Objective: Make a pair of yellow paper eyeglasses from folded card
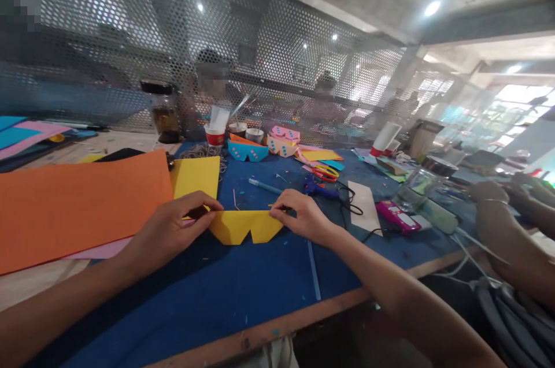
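A yellow folded paper piece (pixel 245 226) with a notched lower edge lies on the blue mat (pixel 243 287). My left hand (pixel 173 229) pinches its left corner with closed fingers. On the other side, my right hand (pixel 303 215) pinches the right corner. Both hands rest low on the mat, on either side of the piece.
A large orange sheet (pixel 78 203) and a yellow sheet (pixel 197 176) lie to the left. Behind are folded paper pieces (pixel 248 151), orange-handled scissors (pixel 325 173), a glue gun (pixel 318 189), a dark jar (pixel 163 114), cups (pixel 215 136) and a perforated metal screen (pixel 260 62). Another person's arm (pixel 507 235) is at the right.
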### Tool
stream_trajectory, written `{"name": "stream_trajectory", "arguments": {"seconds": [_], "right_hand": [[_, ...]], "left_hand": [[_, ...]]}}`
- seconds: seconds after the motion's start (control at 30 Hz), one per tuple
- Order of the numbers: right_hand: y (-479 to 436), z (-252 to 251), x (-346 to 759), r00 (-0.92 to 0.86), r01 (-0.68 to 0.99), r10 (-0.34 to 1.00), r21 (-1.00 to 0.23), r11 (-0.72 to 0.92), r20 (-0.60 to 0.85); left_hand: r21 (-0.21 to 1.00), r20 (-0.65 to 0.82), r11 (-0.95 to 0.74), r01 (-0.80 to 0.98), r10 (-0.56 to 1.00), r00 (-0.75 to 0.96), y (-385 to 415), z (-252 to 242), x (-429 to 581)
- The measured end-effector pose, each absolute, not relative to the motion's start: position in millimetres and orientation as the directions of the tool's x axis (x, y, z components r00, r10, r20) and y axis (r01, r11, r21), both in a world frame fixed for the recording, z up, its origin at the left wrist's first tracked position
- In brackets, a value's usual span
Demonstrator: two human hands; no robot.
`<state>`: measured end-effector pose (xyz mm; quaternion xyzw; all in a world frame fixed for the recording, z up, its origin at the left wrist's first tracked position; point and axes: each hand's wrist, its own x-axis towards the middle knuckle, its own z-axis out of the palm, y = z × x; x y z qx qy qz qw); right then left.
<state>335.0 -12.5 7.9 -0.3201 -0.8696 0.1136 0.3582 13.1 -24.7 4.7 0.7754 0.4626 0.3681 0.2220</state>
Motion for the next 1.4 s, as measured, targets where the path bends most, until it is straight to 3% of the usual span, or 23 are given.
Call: {"name": "stream_trajectory", "arguments": {"seconds": [0.27,0.93,1.4], "right_hand": [[-5.0,-0.6,335.6,-0.497,0.479,0.604,-0.384,0.790,0.624],[-4.6,-0.7,341.0,-0.472,0.506,0.646,-0.415,0.756,0.600],[-1.3,-0.2,348.7,-0.427,0.618,0.637,-0.306,0.724,0.642]], "left_hand": [[0.689,0.386,-0.494,0.531,0.870,0.308,-23.1,1.9,14.4],[0.679,0.389,-0.451,0.579,0.890,0.238,-14.8,-0.6,10.4],[0.653,0.450,-0.486,0.581,0.866,0.219,-10.5,1.7,10.6]]}}
